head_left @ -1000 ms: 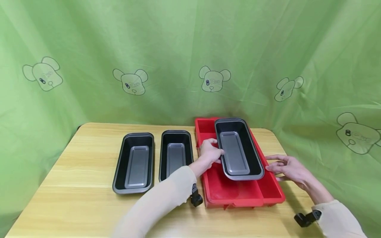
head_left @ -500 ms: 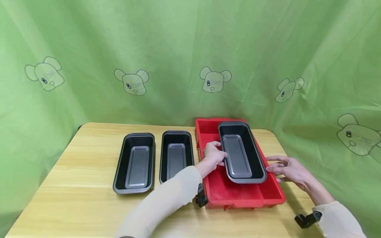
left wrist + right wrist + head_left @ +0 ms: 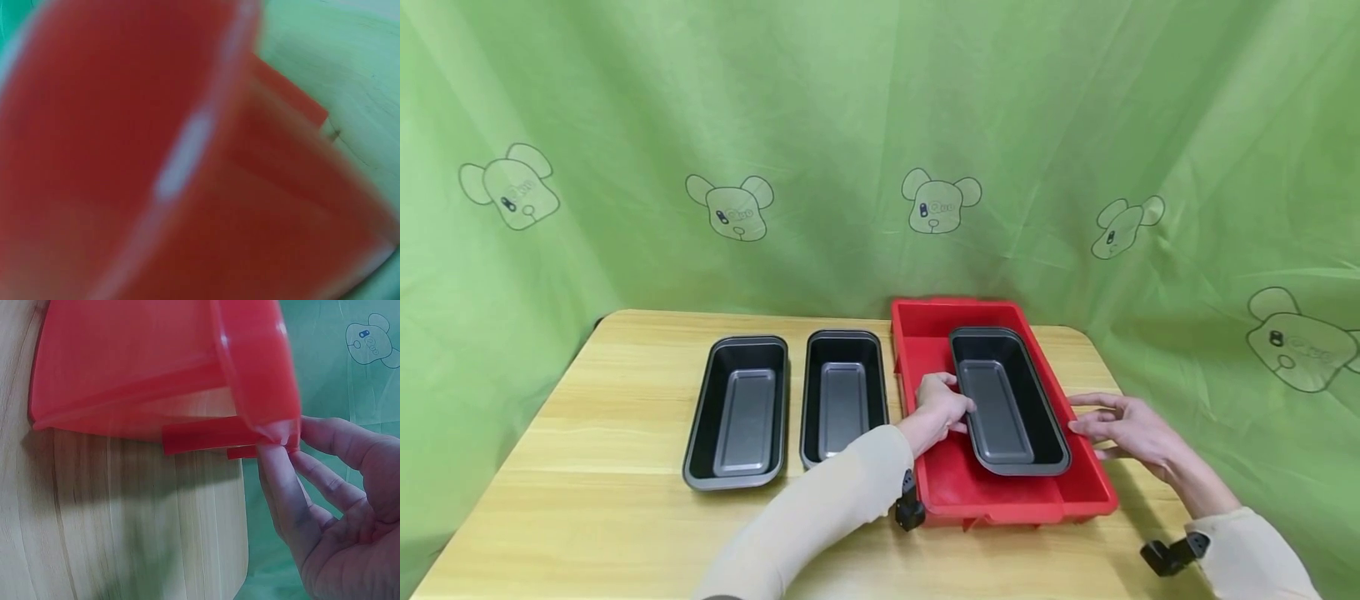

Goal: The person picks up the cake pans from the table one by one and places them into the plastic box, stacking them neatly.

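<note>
A dark loaf pan (image 3: 1000, 412) lies inside the red plastic tray (image 3: 951, 487), nearer its right side. My left hand (image 3: 938, 408) grips the pan's left rim, thumb over the edge and fingers mostly hidden below it. On the tray's right side, my right hand (image 3: 1131, 429) holds the rim. The right wrist view shows the thumb (image 3: 289, 494) and fingers pinching that red edge (image 3: 272, 425). Blurred red tray wall (image 3: 125, 112) fills most of the left wrist view, where neither the pan nor the hand shows.
Two more loaf pans stand on the wooden table (image 3: 587, 500) to the left: one at the outer left (image 3: 747, 417), the other (image 3: 842, 400) beside the tray, partly covered by my left sleeve. A green curtain (image 3: 820, 125) hangs behind the table and along its right side.
My left hand has brought the loaf pan toward me, slightly right, and lower into the tray. The right hand has stayed at the tray's rim.
</note>
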The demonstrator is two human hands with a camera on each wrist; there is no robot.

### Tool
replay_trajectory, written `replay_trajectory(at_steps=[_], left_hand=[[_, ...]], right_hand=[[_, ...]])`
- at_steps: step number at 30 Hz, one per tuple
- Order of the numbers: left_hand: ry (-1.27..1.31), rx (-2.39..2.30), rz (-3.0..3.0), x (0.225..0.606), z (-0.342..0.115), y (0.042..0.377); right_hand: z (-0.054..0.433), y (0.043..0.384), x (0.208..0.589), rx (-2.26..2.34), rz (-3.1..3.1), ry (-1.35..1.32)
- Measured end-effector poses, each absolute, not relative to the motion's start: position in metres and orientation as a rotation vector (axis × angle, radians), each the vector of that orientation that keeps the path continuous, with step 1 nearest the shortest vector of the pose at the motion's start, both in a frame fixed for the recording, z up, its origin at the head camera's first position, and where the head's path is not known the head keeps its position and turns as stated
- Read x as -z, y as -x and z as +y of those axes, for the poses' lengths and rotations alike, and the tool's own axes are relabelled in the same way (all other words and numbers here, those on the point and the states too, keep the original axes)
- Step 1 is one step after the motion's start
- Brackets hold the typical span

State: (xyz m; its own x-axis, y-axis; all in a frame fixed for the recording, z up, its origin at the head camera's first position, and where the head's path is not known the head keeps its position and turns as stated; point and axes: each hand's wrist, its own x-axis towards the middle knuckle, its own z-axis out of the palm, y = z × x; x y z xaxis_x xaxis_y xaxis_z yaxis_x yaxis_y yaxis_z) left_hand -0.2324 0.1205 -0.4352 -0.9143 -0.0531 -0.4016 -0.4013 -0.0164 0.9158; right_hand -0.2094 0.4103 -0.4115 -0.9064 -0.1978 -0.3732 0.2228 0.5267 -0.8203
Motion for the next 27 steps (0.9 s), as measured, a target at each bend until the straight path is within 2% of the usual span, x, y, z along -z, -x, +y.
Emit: replay_trajectory(at_steps=[14,27], left_hand=[[0.463,-1.977,2.020,0.444,0.124,0.231],[0.429,-1.986,1.961,0.433,0.120,0.226]], right_hand=[[0.410,0.209,0.411,1.348,2.353,-0.004],[0.411,0.208,0.413,1.338,2.364,-0.010]])
